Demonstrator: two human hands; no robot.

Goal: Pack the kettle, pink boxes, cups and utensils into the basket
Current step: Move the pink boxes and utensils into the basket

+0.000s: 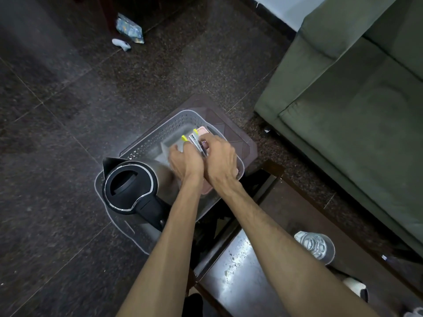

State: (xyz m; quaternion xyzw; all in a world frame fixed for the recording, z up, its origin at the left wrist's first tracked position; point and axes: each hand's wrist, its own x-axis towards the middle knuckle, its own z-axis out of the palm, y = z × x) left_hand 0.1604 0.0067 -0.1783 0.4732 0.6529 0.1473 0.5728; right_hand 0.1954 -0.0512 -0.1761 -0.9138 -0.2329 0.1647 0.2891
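Note:
A grey perforated basket [160, 131] stands on a brown stool. In its near-left corner sits a kettle [130, 186] with a black lid and a steel body. Both my hands are down inside the basket, side by side. My right hand [219, 161] is closed on a bundle of metal utensils [195, 141] with yellow-green tips. My left hand [184, 162] presses on a clear flat container [174, 143] beside them. A pink box [203, 131] shows beyond my fingers and another pink box [208, 189] under my wrists.
A green sofa [343, 110] fills the right. A dark table [240, 282] lies under my right forearm, with a clear plastic cup [317, 247] on its right side. Far left on the dark floor lie a white controller [121, 44] and a printed pouch [129, 28].

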